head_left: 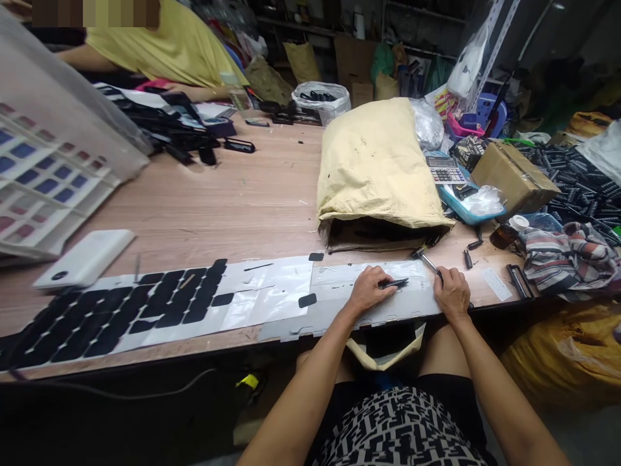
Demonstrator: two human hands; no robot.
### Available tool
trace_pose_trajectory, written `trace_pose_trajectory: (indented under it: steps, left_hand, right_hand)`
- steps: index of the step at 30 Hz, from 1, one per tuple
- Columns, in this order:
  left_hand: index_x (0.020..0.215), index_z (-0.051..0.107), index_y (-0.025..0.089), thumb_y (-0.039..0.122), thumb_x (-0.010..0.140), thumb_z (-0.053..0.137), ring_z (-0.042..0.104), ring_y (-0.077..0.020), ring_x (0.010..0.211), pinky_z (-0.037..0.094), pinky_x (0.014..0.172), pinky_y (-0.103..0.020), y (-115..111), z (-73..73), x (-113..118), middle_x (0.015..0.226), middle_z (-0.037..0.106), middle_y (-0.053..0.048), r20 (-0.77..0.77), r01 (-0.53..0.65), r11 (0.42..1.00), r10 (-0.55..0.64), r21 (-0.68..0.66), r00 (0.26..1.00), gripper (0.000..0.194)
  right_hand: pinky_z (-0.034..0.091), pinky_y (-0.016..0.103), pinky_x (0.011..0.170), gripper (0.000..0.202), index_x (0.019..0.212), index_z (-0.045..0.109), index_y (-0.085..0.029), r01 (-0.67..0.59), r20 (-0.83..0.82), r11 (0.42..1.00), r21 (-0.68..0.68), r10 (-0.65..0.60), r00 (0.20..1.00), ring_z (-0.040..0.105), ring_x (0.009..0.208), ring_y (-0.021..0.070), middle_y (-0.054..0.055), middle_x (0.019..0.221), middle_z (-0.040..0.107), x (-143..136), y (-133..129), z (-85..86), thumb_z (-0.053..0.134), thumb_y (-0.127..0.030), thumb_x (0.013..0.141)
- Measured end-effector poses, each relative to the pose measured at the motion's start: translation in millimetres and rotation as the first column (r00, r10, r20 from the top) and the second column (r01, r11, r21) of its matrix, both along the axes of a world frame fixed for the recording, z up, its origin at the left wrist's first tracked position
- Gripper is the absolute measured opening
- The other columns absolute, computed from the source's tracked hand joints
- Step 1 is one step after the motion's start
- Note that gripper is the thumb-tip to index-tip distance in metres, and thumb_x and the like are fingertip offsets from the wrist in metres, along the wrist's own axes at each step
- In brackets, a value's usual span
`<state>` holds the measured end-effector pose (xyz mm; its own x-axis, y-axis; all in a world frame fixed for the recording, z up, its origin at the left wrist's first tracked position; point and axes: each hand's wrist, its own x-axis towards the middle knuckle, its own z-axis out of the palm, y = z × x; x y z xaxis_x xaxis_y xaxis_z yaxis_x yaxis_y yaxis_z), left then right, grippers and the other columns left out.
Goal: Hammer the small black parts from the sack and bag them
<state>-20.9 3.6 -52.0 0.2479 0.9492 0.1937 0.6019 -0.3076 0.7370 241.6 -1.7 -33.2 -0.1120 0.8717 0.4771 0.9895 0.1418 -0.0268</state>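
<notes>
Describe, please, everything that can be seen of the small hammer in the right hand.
The small hammer has a dark head and a slim, shiny shaft that looks like metal. Its dark grip is partly hidden by the right hand, which is closed around it. It is held slantwise, head pointing away from the person, near the open mouth of the yellow sack. Whether the head touches the sack is unclear.

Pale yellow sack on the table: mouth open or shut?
Open. The sack gapes at its near end, edges apart, close to the hammer. Too dark inside to tell how full.
</notes>
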Motion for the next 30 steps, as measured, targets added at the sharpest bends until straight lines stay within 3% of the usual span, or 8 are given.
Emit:
trace_pose_trajectory:
  steps: [5, 15, 19, 21, 23, 27, 30]
  left_hand:
    - [0.092, 0.076, 0.024, 0.034, 0.081, 0.075, 0.055, -0.0238, 0.094, 0.043, 0.088, -0.039, -19.9, 5.5, -1.9, 0.094, 0.068, -0.004, -0.011, 0.062, 0.998, -0.061, 0.033, 0.998, 0.015]
    - [0.093, 0.074, 0.026, 0.024, 0.077, 0.077, 0.045, -0.0339, 0.128, 0.038, 0.107, -0.052, -119.1, 6.5, 5.4, 0.139, 0.056, -0.008, -0.203, 0.169, 0.973, -0.136, 0.159, 0.970, 0.016]
    - [0.105, 0.072, 0.026, 0.025, 0.074, 0.078, 0.043, -0.0366, 0.134, 0.037, 0.110, -0.054, -130.8, 6.8, 9.6, 0.146, 0.052, -0.010, -0.243, 0.157, 0.971, -0.111, 0.179, 0.964, 0.031]
    - [0.113, 0.070, 0.026, 0.029, 0.077, 0.076, 0.049, -0.0337, 0.128, 0.041, 0.107, -0.051, -119.5, 10.4, 7.4, 0.138, 0.058, -0.010, -0.200, 0.116, 0.973, -0.076, 0.199, 0.977, 0.037]
    - [0.117, 0.068, 0.025, 0.031, 0.084, 0.069, 0.055, -0.0299, 0.119, 0.045, 0.102, -0.046, -91.9, 16.5, 0.7, 0.126, 0.065, -0.009, -0.154, 0.022, 0.976, 0.012, 0.217, 0.988, 0.034]
    - [0.123, 0.067, 0.021, 0.030, 0.092, 0.057, 0.059, -0.0295, 0.113, 0.048, 0.098, -0.044, 0.3, 31.0, -22.7, 0.121, 0.067, -0.010, -0.174, -0.251, 0.949, 0.284, 0.189, 0.943, 0.034]
    - [0.128, 0.066, 0.021, 0.030, 0.088, 0.060, 0.056, -0.0362, 0.118, 0.046, 0.099, -0.050, 67.9, 35.7, -37.9, 0.125, 0.067, -0.013, -0.335, -0.409, 0.909, 0.412, 0.083, 0.847, 0.042]
  right_hand:
    - [0.034, 0.032, 0.077, 0.027, 0.116, 0.067, -0.020, 0.020, 0.014, 0.999, -0.025, -0.020, 1.000, 0.047, 0.088, 0.0222, 0.007, 0.093, 0.060, -1.6, -2.4, 0.8, 0.052, -0.026, 0.094]
    - [0.033, 0.033, 0.077, 0.026, 0.115, 0.066, -0.021, 0.043, 0.007, 0.998, -0.050, -0.043, 0.999, 0.046, 0.090, 0.0228, 0.007, 0.095, 0.059, -3.5, -4.1, 0.5, 0.052, -0.026, 0.094]
    - [0.033, 0.032, 0.076, 0.026, 0.116, 0.065, -0.021, 0.042, 0.005, 0.998, -0.047, -0.042, 0.999, 0.046, 0.089, 0.0227, 0.007, 0.095, 0.059, -3.8, -4.3, 0.0, 0.052, -0.026, 0.094]
    - [0.032, 0.032, 0.076, 0.026, 0.116, 0.065, -0.021, 0.044, 0.007, 0.998, -0.046, -0.044, 0.999, 0.046, 0.089, 0.0227, 0.007, 0.095, 0.059, -4.3, -4.2, 0.0, 0.052, -0.026, 0.094]
    - [0.032, 0.032, 0.075, 0.026, 0.116, 0.065, -0.020, 0.047, 0.007, 0.998, -0.051, -0.047, 0.999, 0.046, 0.089, 0.0227, 0.007, 0.094, 0.059, -4.8, -4.1, 0.2, 0.052, -0.026, 0.094]
    - [0.032, 0.032, 0.076, 0.026, 0.115, 0.065, -0.020, 0.044, 0.005, 0.997, -0.065, -0.043, 0.999, 0.045, 0.089, 0.0227, 0.007, 0.095, 0.058, -4.8, -3.8, 1.1, 0.052, -0.026, 0.094]
    - [0.031, 0.032, 0.076, 0.025, 0.115, 0.065, -0.021, 0.043, -0.001, 0.996, -0.076, -0.043, 0.999, 0.045, 0.090, 0.0227, 0.007, 0.095, 0.058, -4.7, -4.0, 1.6, 0.052, -0.026, 0.093]
